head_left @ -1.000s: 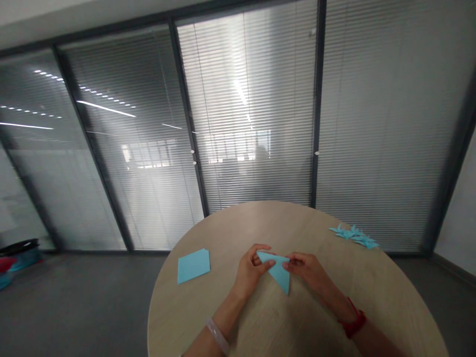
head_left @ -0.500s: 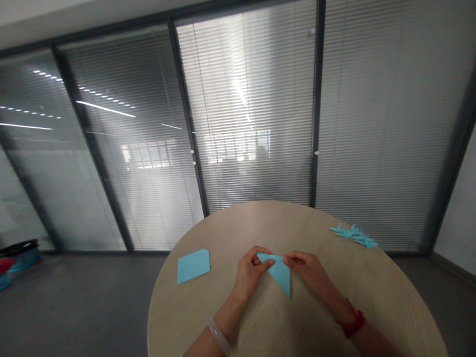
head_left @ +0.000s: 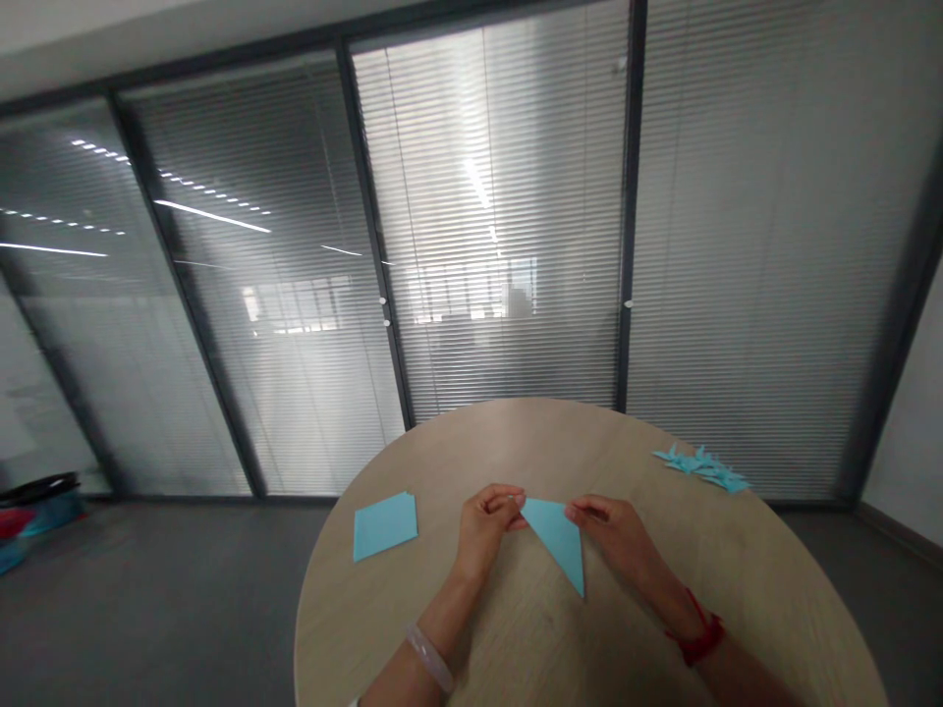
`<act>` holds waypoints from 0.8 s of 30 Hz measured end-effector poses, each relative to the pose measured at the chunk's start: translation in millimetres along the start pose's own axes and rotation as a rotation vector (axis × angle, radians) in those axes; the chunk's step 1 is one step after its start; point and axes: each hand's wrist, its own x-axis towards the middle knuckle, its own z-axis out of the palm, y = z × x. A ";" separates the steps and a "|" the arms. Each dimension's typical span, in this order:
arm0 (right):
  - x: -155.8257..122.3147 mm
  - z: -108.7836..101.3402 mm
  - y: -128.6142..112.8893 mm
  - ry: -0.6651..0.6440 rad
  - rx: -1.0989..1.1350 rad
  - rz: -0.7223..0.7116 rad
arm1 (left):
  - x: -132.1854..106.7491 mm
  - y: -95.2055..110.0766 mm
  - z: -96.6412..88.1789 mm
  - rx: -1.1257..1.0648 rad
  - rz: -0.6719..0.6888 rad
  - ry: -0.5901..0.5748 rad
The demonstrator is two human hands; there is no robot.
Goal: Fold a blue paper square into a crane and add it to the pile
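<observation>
A light blue paper folded into a triangle (head_left: 557, 537) lies on the round wooden table (head_left: 516, 452), its point toward me. My left hand (head_left: 484, 525) pinches the triangle's far left corner with closed fingers. My right hand (head_left: 615, 530) pinches its far right corner, fingers closed on the paper. A clear bracelet is on my left wrist and a red band on my right.
A stack of flat light blue paper squares (head_left: 384, 524) lies on the table to the left of my hands. Several folded blue paper figures (head_left: 701, 466) sit near the far right edge. Glass walls with blinds stand behind the table.
My left hand slid left along the top edge to the corner, and the triangle now lies more spread out and flatter, its point a little farther right.
</observation>
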 end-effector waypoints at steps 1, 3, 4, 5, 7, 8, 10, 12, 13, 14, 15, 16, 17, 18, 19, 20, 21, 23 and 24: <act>0.0 -0.2 -0.1 0.002 -0.001 0.000 | -0.3 0.5 -0.4 -0.003 -0.002 0.001; -0.4 -0.5 -0.5 0.003 -0.002 0.001 | -0.9 1.2 -1.2 0.009 0.008 -0.003; -0.6 -0.5 -0.7 0.001 -0.006 -0.001 | -1.0 1.4 -1.6 0.022 0.021 -0.008; -0.9 -0.5 -0.9 -0.005 -0.011 -0.006 | -1.0 1.6 -2.0 0.041 0.040 -0.012; -1.4 0.0 -1.0 -0.027 -0.020 -0.020 | -0.8 2.0 -2.6 0.078 0.091 -0.005; -1.5 0.4 -0.9 -0.041 -0.025 -0.025 | -0.6 2.3 -2.7 0.089 0.114 0.001; -1.5 1.2 -0.3 -0.062 -0.034 -0.023 | -0.2 2.8 -2.6 0.085 0.134 0.012; -1.4 2.1 0.2 -0.059 -0.039 -0.005 | 0.1 2.1 -2.0 0.061 0.101 0.006; -1.3 2.4 0.2 -0.053 -0.037 0.001 | 0.2 0.9 -1.5 0.055 0.068 -0.006; -1.4 2.8 0.2 -0.044 -0.034 0.004 | 0.3 -1.0 -0.9 0.057 0.030 -0.022; -1.5 3.1 0.1 -0.038 -0.033 0.005 | 0.3 -3.5 -0.3 0.071 -0.009 -0.049; -1.7 3.5 0.0 -0.031 -0.033 0.004 | 0.2 -6.4 0.3 0.091 -0.045 -0.083; -1.9 3.8 -0.3 -0.029 -0.032 0.002 | 0.0 -9.3 0.9 0.115 -0.074 -0.123; -2.3 4.1 -0.6 -0.027 -0.030 0.000 | -0.3 -12.0 1.4 0.140 -0.096 -0.170; -2.6 4.5 -0.9 -0.025 -0.026 0.001 | -0.6 -14.0 1.8 0.148 -0.110 -0.205; -2.9 4.7 -1.4 -0.025 -0.021 0.001 | -1.0 -15.2 2.0 0.152 -0.117 -0.230; -3.3 5.0 -1.9 -0.025 -0.018 0.000 | -1.5 -15.5 2.1 0.154 -0.118 -0.243; -3.7 5.4 -2.8 -0.019 -0.021 0.000 | -2.4 -13.8 2.0 0.156 -0.109 -0.250; -3.8 5.6 -3.2 -0.012 -0.025 0.000 | -2.7 -12.4 1.9 0.161 -0.105 -0.248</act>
